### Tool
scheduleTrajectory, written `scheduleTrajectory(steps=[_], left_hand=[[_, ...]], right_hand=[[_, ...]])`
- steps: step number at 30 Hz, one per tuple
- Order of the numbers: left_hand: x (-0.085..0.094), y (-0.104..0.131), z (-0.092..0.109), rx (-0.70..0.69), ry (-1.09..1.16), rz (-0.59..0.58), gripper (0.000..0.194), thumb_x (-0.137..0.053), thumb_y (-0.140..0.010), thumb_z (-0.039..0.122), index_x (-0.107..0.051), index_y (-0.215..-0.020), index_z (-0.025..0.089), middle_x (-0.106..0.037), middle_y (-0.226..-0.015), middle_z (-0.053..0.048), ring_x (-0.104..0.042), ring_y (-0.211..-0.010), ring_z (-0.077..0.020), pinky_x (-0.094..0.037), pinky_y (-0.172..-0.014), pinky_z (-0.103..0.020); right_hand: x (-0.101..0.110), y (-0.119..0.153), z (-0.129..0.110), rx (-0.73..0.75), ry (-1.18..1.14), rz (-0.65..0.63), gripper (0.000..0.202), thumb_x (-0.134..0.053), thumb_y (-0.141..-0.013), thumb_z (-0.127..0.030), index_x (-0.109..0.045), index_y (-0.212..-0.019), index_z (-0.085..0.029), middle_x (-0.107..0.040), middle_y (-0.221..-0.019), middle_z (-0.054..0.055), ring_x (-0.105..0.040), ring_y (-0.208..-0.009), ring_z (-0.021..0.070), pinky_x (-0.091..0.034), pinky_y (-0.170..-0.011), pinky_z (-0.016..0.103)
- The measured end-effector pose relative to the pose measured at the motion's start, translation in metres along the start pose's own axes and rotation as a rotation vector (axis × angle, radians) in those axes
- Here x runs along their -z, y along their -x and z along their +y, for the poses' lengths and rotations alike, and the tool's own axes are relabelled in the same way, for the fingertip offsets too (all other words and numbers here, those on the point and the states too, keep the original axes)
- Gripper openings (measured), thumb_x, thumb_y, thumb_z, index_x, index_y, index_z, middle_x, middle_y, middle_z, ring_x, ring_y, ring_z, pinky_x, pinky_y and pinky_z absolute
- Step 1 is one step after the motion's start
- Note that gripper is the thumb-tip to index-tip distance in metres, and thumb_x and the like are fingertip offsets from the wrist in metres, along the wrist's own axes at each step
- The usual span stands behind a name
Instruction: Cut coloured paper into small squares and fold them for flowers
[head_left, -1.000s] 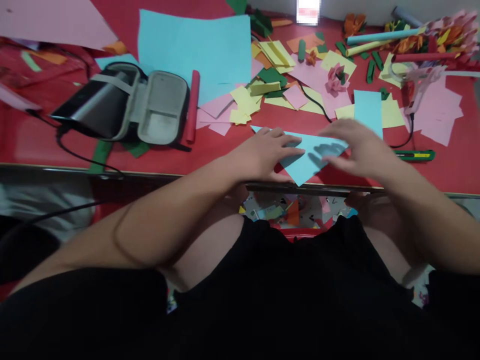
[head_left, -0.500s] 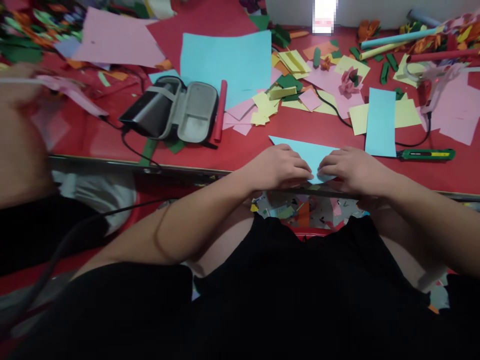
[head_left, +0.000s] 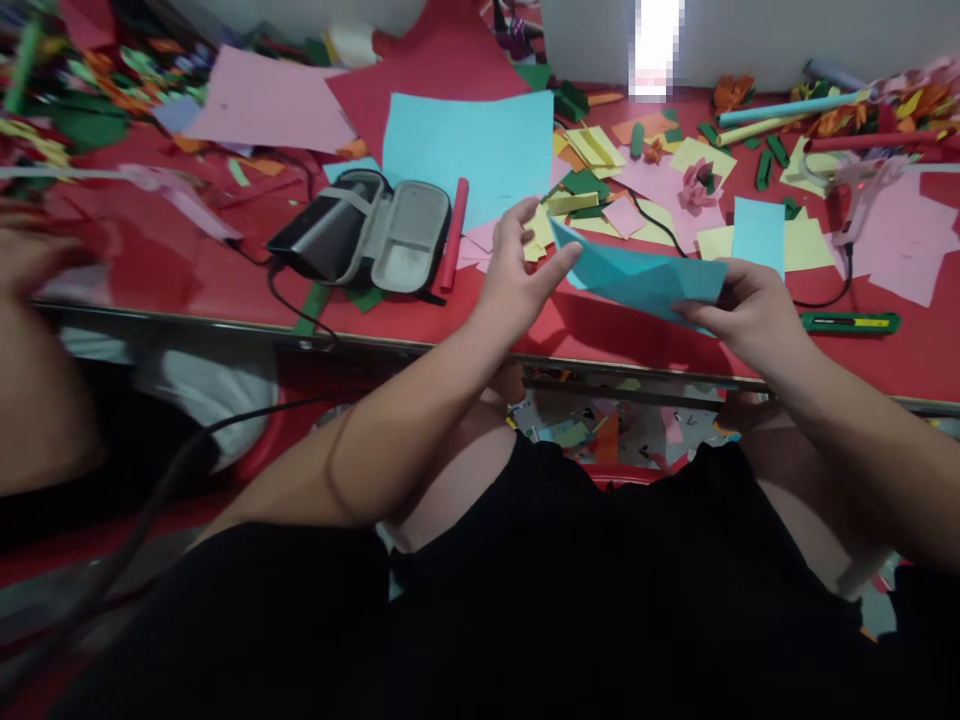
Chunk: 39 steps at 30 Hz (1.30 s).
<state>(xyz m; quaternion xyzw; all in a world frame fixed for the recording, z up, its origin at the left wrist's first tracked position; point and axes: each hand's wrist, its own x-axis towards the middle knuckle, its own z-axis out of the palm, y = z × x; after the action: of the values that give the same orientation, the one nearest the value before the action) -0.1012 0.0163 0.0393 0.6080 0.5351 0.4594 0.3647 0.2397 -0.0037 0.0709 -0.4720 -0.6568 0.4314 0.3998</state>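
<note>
A folded sheet of light blue paper (head_left: 630, 278) is raised above the red table, tilted. My right hand (head_left: 754, 305) pinches its right end between thumb and fingers. At the left corner of the sheet is my left hand (head_left: 525, 260), thumb and fingers spread apart, the thumb close to the paper's edge; whether it touches I cannot tell. Behind my right hand lies a light blue paper strip (head_left: 759, 235) on yellow paper, partly covered by the hand. A green utility knife (head_left: 851, 323) rests to the right.
An open black case (head_left: 405, 240) and a red paper roll (head_left: 455, 235) lie left of my hands. A large light blue sheet (head_left: 469, 140) is behind. Pink glue guns (head_left: 859, 195) with cords, scraps and a pink paper flower (head_left: 699, 183) cover the table (head_left: 922, 350). Another person's hand (head_left: 37, 250) is far left.
The folded blue paper has been lifted off the table edge. My left hand has moved up and opened; my right hand has shifted right, gripping the paper's right end.
</note>
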Motion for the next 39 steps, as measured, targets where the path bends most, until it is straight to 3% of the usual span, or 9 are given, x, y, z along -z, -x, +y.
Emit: scheduleTrajectory(steps=[4,6,10,13,16,21,26,34,39], left_hand=[[-0.025,0.01,0.01,0.413,0.473,-0.129,0.095,-0.098,-0.09,0.088,-0.072,-0.162,0.03,-0.08,-0.159,-0.02,-0.077,-0.153,-0.0474,-0.069,-0.12,-0.059],[-0.038,0.02,0.021,0.47,0.593,-0.204,0.085,-0.102,-0.089,0.081,-0.078,-0.149,0.025,-0.086,-0.147,-0.019,-0.082,-0.142,-0.0453,-0.073,-0.11,-0.054],[-0.05,0.025,0.024,0.518,0.693,-0.217,0.058,-0.109,-0.079,0.047,-0.085,-0.124,0.019,-0.094,-0.125,-0.014,-0.088,-0.116,-0.0361,-0.074,-0.105,-0.05],[-0.043,0.016,0.014,0.515,0.74,-0.195,0.047,-0.108,-0.075,0.035,-0.088,-0.113,0.015,-0.095,-0.115,-0.015,-0.088,-0.106,-0.033,-0.072,-0.109,-0.051],[-0.03,0.008,0.006,0.481,0.729,-0.243,0.05,-0.113,-0.074,0.038,-0.092,-0.113,0.015,-0.096,-0.117,-0.016,-0.089,-0.105,-0.0339,-0.072,-0.108,-0.052],[-0.018,0.008,0.004,0.486,0.656,-0.334,0.046,-0.113,-0.082,0.037,-0.093,-0.117,0.016,-0.096,-0.117,-0.014,-0.09,-0.103,-0.0298,-0.072,-0.105,-0.048],[-0.02,0.011,0.003,0.569,0.549,-0.355,0.027,-0.108,-0.092,0.029,-0.093,-0.11,0.017,-0.096,-0.116,-0.012,-0.088,-0.101,-0.0244,-0.07,-0.099,-0.041],[-0.019,0.009,0.0,0.569,0.569,-0.305,0.028,-0.106,-0.094,0.025,-0.093,-0.118,0.017,-0.096,-0.123,-0.013,-0.091,-0.109,-0.0261,-0.072,-0.112,-0.045],[-0.014,0.005,-0.004,0.512,0.529,-0.319,0.034,-0.106,-0.091,0.022,-0.091,-0.12,0.017,-0.097,-0.121,-0.011,-0.091,-0.111,-0.0257,-0.073,-0.109,-0.042]], right_hand=[[-0.009,0.005,-0.005,0.005,-0.07,0.028,0.048,-0.115,-0.082,-0.045,-0.07,-0.081,-0.028,-0.071,-0.082,-0.001,-0.066,-0.079,0.0209,-0.058,-0.071,0.038],[-0.015,0.007,-0.006,0.003,-0.11,-0.004,0.055,-0.117,-0.08,-0.054,-0.068,-0.079,-0.029,-0.07,-0.079,-0.001,-0.065,-0.077,0.0205,-0.059,-0.07,0.039],[-0.02,0.005,-0.002,-0.036,-0.238,0.014,0.06,-0.119,-0.073,-0.071,-0.077,-0.091,-0.03,-0.082,-0.091,0.001,-0.078,-0.088,0.0264,-0.071,-0.08,0.045],[-0.008,0.0,0.006,-0.053,-0.32,0.098,0.063,-0.112,-0.081,-0.079,-0.083,-0.112,-0.033,-0.089,-0.109,0.005,-0.086,-0.105,0.0334,-0.077,-0.09,0.053],[0.009,-0.008,0.015,-0.079,-0.3,0.171,0.054,-0.108,-0.089,-0.07,-0.083,-0.119,-0.033,-0.09,-0.113,0.007,-0.088,-0.107,0.0342,-0.078,-0.089,0.054],[0.026,-0.019,0.03,-0.112,-0.235,0.259,0.046,-0.112,-0.083,-0.053,-0.081,-0.109,-0.031,-0.088,-0.102,0.004,-0.083,-0.085,0.027,-0.075,-0.072,0.047],[0.031,-0.025,0.028,-0.063,-0.205,0.306,0.038,-0.109,-0.082,-0.045,-0.078,-0.098,-0.03,-0.087,-0.1,0.005,-0.084,-0.089,0.0286,-0.076,-0.08,0.05],[0.026,-0.019,0.026,-0.344,-0.207,0.066,0.043,-0.111,-0.077,-0.041,-0.088,-0.111,-0.03,-0.096,-0.121,0.011,-0.091,-0.12,0.0426,-0.079,-0.107,0.068],[0.026,-0.018,0.022,-0.311,-0.138,-0.007,0.043,-0.107,-0.081,-0.042,-0.091,-0.118,-0.028,-0.096,-0.127,0.012,-0.091,-0.124,0.044,-0.073,-0.12,0.075]])
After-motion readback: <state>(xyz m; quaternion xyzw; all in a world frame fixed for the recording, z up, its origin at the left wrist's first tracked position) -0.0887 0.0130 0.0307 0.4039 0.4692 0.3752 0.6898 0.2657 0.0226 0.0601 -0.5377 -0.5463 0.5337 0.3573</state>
